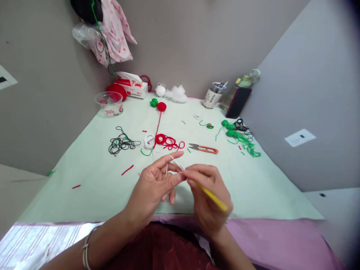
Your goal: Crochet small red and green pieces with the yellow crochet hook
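White yarn (176,162) runs over the raised index finger of my left hand (157,183) and down between its fingers. The left thumb and a finger pinch the yarn close to the tips of my right hand. My right hand (209,191) is closed around a yellow-handled tool (212,197), probably a crochet hook; its tip is hidden at the fingertips. Just beyond the hands lie a white yarn ring (149,141), a coil of red yarn (161,139) with loose loops, and orange thread snips (207,149).
Black cord (121,143) lies left, green yarn pieces (247,142) right. At the back stand a clear tub (111,108), tissue box (137,89), red ball (161,107), white stuffing (177,93), pen cup (212,96) and phone (239,103) against a bottle.
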{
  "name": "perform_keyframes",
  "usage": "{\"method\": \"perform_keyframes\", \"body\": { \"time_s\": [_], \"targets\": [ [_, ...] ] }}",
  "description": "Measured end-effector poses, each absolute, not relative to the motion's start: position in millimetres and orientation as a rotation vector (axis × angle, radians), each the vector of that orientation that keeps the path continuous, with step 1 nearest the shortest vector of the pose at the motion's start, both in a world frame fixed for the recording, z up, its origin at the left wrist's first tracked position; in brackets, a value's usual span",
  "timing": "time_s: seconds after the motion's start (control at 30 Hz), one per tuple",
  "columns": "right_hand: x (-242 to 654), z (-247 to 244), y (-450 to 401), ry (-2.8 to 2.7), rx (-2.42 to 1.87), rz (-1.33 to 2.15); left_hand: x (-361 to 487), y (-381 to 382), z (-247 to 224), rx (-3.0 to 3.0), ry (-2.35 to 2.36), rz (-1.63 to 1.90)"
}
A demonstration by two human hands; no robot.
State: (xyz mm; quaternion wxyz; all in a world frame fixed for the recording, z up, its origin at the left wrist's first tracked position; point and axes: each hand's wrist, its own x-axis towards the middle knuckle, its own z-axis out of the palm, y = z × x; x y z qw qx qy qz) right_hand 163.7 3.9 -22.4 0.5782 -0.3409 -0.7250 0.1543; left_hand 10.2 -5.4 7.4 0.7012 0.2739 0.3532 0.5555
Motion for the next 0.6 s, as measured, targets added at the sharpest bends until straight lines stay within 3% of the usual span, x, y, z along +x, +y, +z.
{"method": "perform_keyframes", "body": {
  "time_s": [0.1, 0.33, 0.6],
  "targets": [
    [165.7, -25.5, 2.7, -1.748, -0.782, 0.199, 8.3, -3.5, 7.1, 0.502, 0.730, 1.137],
    [166.1, -15.5, 12.0, -1.408, -0.746, 0.806, 5.7, -3.7, 7.4, 0.539, 0.761, 1.196],
    [166.1, -19.7, 12.4, -1.428, -0.732, 0.888, 11.5, -6.5, 9.1, 0.580, 0.769, 1.189]
  ]
}}
